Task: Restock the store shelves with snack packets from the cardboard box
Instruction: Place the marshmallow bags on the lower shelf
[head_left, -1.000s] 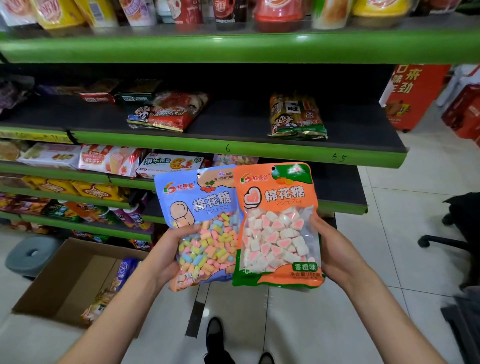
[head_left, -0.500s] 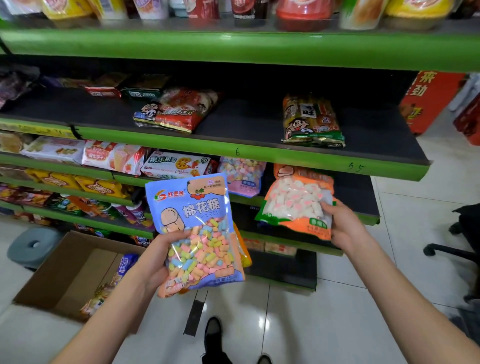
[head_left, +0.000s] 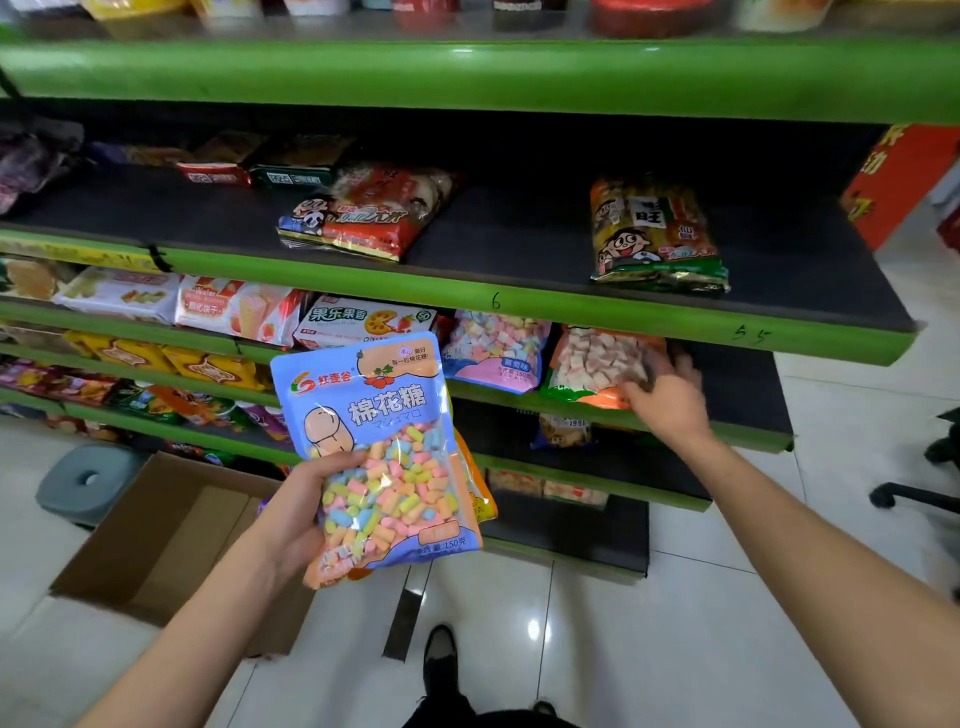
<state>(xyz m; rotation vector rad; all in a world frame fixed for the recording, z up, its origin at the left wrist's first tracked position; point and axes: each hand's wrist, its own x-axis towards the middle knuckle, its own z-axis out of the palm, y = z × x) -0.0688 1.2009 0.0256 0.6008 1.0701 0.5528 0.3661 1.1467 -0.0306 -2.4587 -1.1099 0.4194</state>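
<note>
Right hand (head_left: 667, 400) grips the orange packet (head_left: 597, 366), lying on the shelf (head_left: 737, 387) at centre right, nearly placed. Left hand (head_left: 298, 512) grips a blue packet (head_left: 379, 447) at centre, unshelved. Box (head_left: 156, 535) (lower left) seems to hold more.

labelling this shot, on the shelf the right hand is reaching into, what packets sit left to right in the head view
white wafer pack → strawberry wafer pack → fruit biscuit pack → pink marshmallow bag → orange marshmallow bag, with the right hand on it.
</note>
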